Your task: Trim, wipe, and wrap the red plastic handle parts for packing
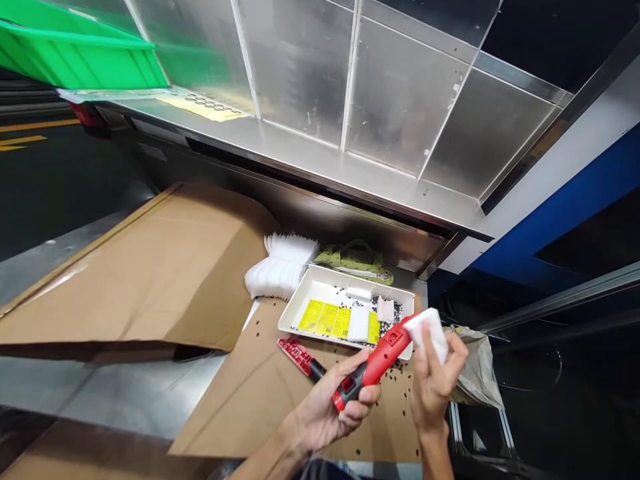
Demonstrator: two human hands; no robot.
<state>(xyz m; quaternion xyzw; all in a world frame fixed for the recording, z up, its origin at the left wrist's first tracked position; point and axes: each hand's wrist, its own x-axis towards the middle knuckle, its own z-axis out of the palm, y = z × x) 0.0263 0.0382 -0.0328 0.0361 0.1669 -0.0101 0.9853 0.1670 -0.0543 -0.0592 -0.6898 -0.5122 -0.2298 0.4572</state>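
My left hand (pixel 333 403) is wrapped round a red and black plastic tool housing (pixel 387 350), tilted up to the right. My right hand (pixel 440 373) grips a folded white wipe (pixel 427 330) against the housing's far red end, part of which is hidden under it. Another red and black housing part (pixel 297 355), its ribbed inside showing, lies on the cardboard sheet (pixel 240 407) left of my left hand. Beyond my hands sits a white tray (pixel 313 287) with yellow labels (pixel 325 319), a white pad (pixel 359 324) and many small black pieces.
A stack of white sheets (pixel 280 270) and a green patterned bag (pixel 350 257) stand behind the tray. A big cardboard box (pixel 150 267) takes up the left. A metal ledge (pixel 310 157) runs along the back, with a green bin (pixel 85 60). A lined bin (pixel 477 367) is at right.
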